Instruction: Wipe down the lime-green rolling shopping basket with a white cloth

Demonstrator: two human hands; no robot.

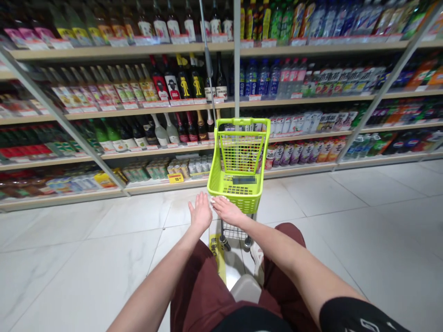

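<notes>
A small lime-green shopping cart (238, 197) with a plastic basket stands in front of me. My right hand (226, 210) reaches across to the basket's near left corner, its fingers pressed on a crumpled white wipe (220, 198) against the rim; whether it is tissue or cloth I cannot make out. Just left of that corner is my left hand (200, 212), fingers stretched out and holding nothing. A small blurred-out patch (244, 179) covers part of the basket's inside. Below the basket are a wire rack (235, 230) and dark wheels (224, 243).
Shelves of bottles (155, 106) and drink cartons (304, 153) run behind the cart. A yellow price sign (176, 178) hangs at the lowest shelf. A yellow floor strip (218, 258) lies beneath the cart on pale tiles (114, 249). Between my legs is a light grey seat (245, 288).
</notes>
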